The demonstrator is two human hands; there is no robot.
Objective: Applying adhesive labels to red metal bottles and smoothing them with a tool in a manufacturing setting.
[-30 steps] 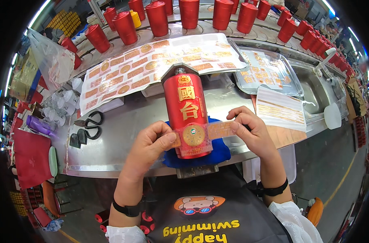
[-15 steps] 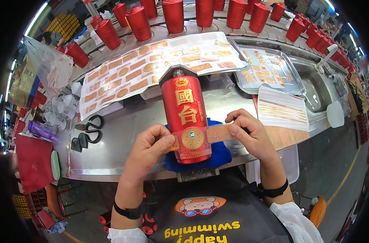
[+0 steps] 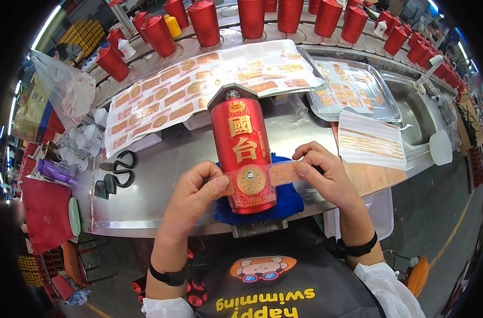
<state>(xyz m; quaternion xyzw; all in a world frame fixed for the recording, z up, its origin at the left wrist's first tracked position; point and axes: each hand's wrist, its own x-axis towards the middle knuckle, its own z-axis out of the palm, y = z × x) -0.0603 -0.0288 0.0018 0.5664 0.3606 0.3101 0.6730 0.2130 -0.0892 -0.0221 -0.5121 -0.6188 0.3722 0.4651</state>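
Leftmost, black scissors (image 3: 121,168) lie on the steel bench (image 3: 146,206) near its left edge. Next, the left hand (image 3: 191,193) pinches one end of a gold label strip (image 3: 255,179) against a red bottle (image 3: 243,151) lying on a blue cloth (image 3: 284,204) at the bench's front edge. Then the right hand (image 3: 326,177) presses the strip's other end with closed fingers (image 3: 304,168).

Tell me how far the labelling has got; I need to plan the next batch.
Done: the label strip already lies across the lower front of the red bottle, round seal centred. In hand: the left hand and right hand press its two ends. Left: the ends are not yet wrapped flat, and the label sheets hold many more labels.
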